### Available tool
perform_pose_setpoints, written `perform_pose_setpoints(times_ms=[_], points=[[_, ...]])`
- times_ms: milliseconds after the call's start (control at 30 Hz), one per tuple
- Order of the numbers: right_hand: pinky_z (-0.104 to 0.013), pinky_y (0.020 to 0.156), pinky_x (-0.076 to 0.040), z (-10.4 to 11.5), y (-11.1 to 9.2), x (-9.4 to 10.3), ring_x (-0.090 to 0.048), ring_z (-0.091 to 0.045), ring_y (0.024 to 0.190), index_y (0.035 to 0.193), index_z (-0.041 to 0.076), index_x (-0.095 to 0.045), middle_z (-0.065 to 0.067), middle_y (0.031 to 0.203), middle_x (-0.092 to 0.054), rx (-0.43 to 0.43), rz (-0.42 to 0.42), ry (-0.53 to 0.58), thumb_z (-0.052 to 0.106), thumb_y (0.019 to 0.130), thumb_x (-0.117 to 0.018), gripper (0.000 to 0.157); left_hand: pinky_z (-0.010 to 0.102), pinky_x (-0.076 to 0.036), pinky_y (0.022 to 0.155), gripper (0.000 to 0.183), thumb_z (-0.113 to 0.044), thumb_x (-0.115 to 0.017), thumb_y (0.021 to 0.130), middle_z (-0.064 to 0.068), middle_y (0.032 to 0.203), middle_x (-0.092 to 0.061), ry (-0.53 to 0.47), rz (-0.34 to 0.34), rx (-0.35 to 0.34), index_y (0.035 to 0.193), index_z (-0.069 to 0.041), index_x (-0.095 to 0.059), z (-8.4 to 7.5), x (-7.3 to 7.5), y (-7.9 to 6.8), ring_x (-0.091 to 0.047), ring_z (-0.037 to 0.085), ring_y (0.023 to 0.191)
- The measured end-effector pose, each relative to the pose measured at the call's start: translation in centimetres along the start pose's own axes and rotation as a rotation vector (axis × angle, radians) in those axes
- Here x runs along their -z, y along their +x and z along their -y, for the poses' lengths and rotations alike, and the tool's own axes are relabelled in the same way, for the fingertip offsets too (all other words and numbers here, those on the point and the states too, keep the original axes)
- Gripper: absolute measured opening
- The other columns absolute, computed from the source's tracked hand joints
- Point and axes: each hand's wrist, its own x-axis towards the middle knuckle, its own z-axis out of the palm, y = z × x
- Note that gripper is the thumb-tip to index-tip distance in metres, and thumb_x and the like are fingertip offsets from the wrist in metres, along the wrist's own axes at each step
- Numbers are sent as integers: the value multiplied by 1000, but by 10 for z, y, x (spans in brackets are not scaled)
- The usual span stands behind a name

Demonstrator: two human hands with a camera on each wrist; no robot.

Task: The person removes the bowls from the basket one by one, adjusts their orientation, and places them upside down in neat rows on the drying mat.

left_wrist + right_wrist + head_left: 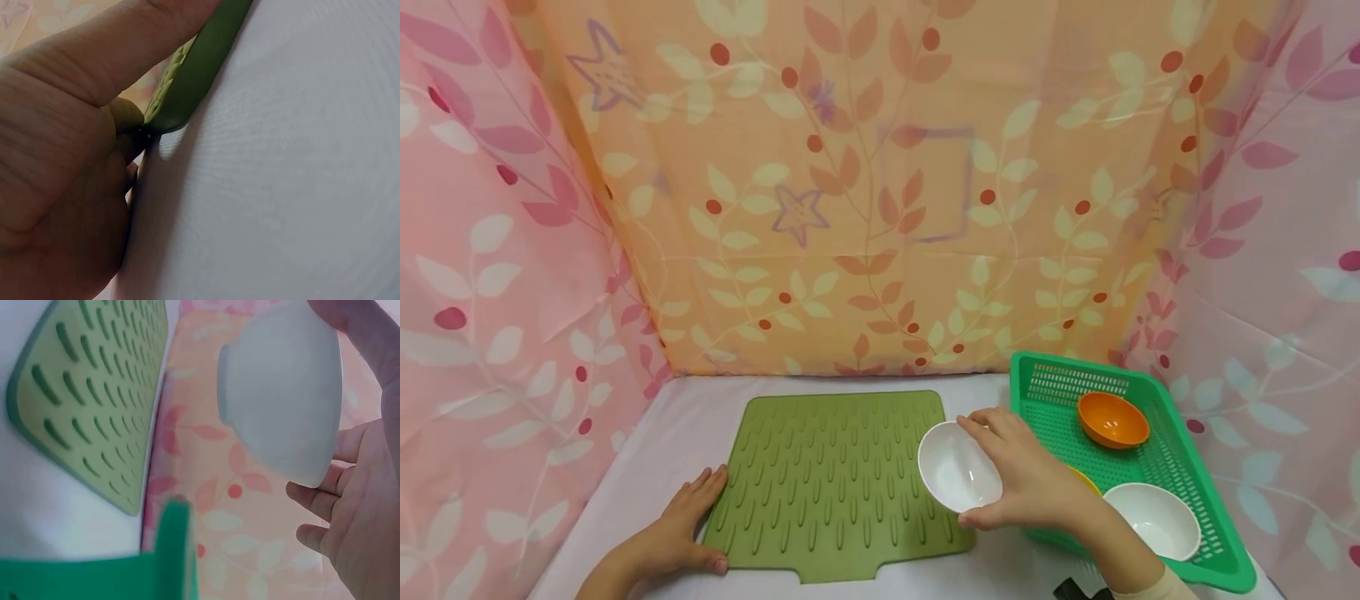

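Observation:
A small white bowl is gripped at its rim by my right hand, thumb on the near side and fingers on the far side. In the head view it overlaps the right edge of a green ridged drying mat; the right wrist view shows the bowl raised, its foot toward the mat. My left hand rests at the mat's left edge, fingers and thumb spread along it. In the left wrist view the thumb lies against the mat's rim.
On the right stands a green plastic basket. Inside it are an orange bowl, another white bowl and a yellow rim partly hidden by my right arm. A small black object shows at the bottom edge. Patterned cloth encloses the white-covered table.

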Motion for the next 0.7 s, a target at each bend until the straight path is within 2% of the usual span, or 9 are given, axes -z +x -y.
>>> perform_pose_setpoints(times_ms=[67, 133, 167, 233, 300, 367, 467, 600, 700], points=[[-57, 101, -48, 4, 0, -6, -44, -30, 129, 145, 9, -55, 1, 134, -52, 19, -8, -7, 75, 61, -84, 111, 1, 16, 106, 133, -60, -88, 62, 24, 167, -21, 1, -7, -6, 161, 0, -23, 0, 0, 0, 7, 9, 155], [-62, 108, -42, 7, 0, -12, -44, -36, 132, 145, 7, -55, -2, 134, -52, 36, -18, -9, 71, 60, -87, 112, 1, 16, 106, 134, -60, -88, 62, 24, 167, -20, -1, -9, -7, 162, 0, -22, 0, 0, 0, 8, 6, 154], [-63, 111, -38, 8, 1, -14, -43, -38, 134, 146, 6, -54, -3, 134, -52, 42, -21, -16, 71, 61, -87, 112, 1, 17, 106, 134, -60, -88, 62, 24, 167, -20, -8, -5, -4, 162, 0, -21, 0, 1, 0, 9, 6, 154], [-64, 115, -32, 12, 1, -19, -42, -38, 136, 146, 5, -54, -3, 134, -52, 44, -21, -18, 73, 61, -86, 113, 0, 17, 104, 135, -59, -88, 61, 25, 168, -18, -14, 6, 9, 162, -1, -21, -1, 2, 1, 6, 23, 158], [-63, 120, -26, 15, 1, -25, -42, -36, 138, 146, 5, -54, -3, 135, -52, 42, -20, -22, 75, 61, -85, 114, 0, 17, 104, 135, -58, -89, 61, 27, 167, -19, -7, 4, -9, 161, 2, -21, -1, 2, 2, 9, 15, 158], [-59, 122, -24, 18, 1, -30, -42, -31, 138, 147, 6, -53, -1, 135, -51, 37, -20, -37, 79, 62, -82, 115, 0, 18, 104, 134, -58, -89, 61, 29, 165, -21, 2, -2, -32, 160, 5, -23, -1, 1, 2, 12, 2, 155], [-55, 123, -21, 21, -1, -37, -44, -28, 136, 146, 4, -53, -2, 135, -52, 38, -41, -44, 74, 59, -86, 116, 1, 17, 106, 133, -58, -89, 62, 32, 163, -24, 21, -21, -77, 158, 8, -25, 1, -1, 2, 18, -29, 134], [-53, 123, -22, 24, -1, -45, -45, -26, 134, 145, 3, -54, -2, 135, -52, 52, -69, -54, 70, 56, -90, 116, 1, 17, 106, 133, -58, -89, 62, 33, 162, -25, 30, -27, -86, 157, 9, -25, 2, -2, 2, 18, -30, 134], [-53, 122, -24, 26, -1, -51, -45, -23, 134, 144, 5, -55, -1, 135, -52, 56, -73, -71, 74, 57, -87, 116, 0, 18, 105, 132, -57, -89, 63, 34, 161, -24, 29, -22, -90, 157, 10, -25, 2, -2, 2, 19, -30, 133]])
